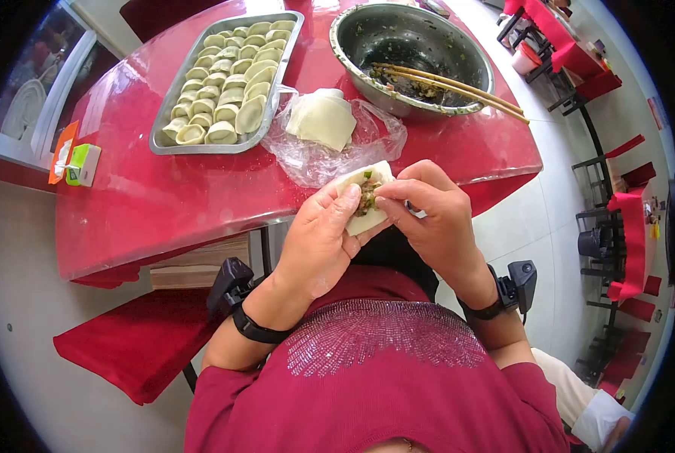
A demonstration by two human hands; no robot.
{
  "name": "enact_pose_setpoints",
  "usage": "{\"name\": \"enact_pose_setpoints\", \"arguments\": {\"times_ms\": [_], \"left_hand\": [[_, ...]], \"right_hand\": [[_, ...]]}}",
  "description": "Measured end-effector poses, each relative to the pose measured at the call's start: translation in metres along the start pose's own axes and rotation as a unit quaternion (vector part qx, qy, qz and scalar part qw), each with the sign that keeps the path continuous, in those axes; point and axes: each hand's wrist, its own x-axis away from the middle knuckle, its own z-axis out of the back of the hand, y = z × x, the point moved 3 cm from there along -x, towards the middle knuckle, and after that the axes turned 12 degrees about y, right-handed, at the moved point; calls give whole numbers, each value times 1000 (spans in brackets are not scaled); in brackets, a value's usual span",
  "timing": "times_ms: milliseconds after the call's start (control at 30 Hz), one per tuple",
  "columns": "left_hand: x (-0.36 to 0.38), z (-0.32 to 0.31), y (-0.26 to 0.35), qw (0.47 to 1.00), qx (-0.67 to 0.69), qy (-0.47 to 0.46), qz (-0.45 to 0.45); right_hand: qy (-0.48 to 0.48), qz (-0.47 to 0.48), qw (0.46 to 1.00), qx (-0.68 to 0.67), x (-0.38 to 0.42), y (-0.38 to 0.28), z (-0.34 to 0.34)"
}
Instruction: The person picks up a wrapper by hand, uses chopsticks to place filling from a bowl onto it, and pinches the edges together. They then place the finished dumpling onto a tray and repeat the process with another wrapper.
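A pale square dumpling wrapper with green-flecked filling in its middle lies across the fingers of my left hand. The left thumb presses near the filling's edge. My right hand pinches the wrapper's right side, its thumb and forefinger closed together at the filling. Just beyond my hands, a stack of wrappers rests on a crumpled clear plastic bag. Rows of folded dumplings fill a metal tray at the left.
A large metal bowl with leftover filling stands at the back right, chopsticks lying across its rim. A tissue pack sits at the left of the red table. A red stool is below; more tables and chairs line the right.
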Motion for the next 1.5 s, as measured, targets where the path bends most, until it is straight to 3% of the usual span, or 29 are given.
{"name": "enact_pose_setpoints", "arguments": {"times_ms": [200,500,600,700,767,967,1167,1500], "left_hand": [[0,5,3,1000,-8,6,-4],[-5,8,4,1000,-12,13,8],[-3,6,8,1000,4,5,7],[-3,7,10,1000,0,1,22],[-6,14,6,999,29,23,31],[-5,13,2,998,15,50,26],[0,13,4,999,13,19,39],[2,14,2,1000,-5,1,25]], "right_hand": [[25,-53,998,-24,-8,0,0],[-92,36,995,6,-9,6,-7],[-79,-45,995,-51,-10,5,-3],[-98,3,993,-71,-8,7,-1],[-82,126,988,-42,-9,5,-1],[-68,259,964,9,-4,8,-4],[-33,238,970,29,-2,2,-8],[-66,272,959,49,2,0,-5]]}}
